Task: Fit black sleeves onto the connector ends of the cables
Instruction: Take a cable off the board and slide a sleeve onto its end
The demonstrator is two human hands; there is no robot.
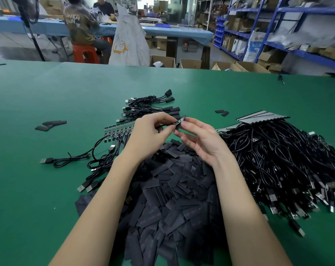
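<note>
Green baize-like mat [48, 93] covers the bench; your work sits at the centre of it.

Left hand [149, 129]: fingers curled, pinching a thin black cable just behind its connector end [180, 121], a small bare circuit board. The board's long axis runs from about 8 o'clock up to 2 o'clock, free tip toward 2.

Right hand [196, 138]: thumb and forefinger pinch a single black sleeve [177, 127], other fingers loosely spread. Sleeve sits just below and against the board, toward 6 o'clock from it. Whether its mouth is open and already over the board, you cannot tell from here; it reads as not yet seated.

The relation that matters: the sleeve has to line up with that 8-to-2 axis and meet the free tip. The right hand is the nearer one to that tip, so it looks best placed to do the sliding while the left holds steady.

Supply: pile of loose sleeves [174, 191] under both wrists at 6 o'clock. Heap of unsleeved cables [281, 162] at 3 o'clock. Finished cables [155, 106], sleeves on, lie at 12 o'clock just beyond your hands. Row of boards [118, 129] at 9 o'clock.
</note>
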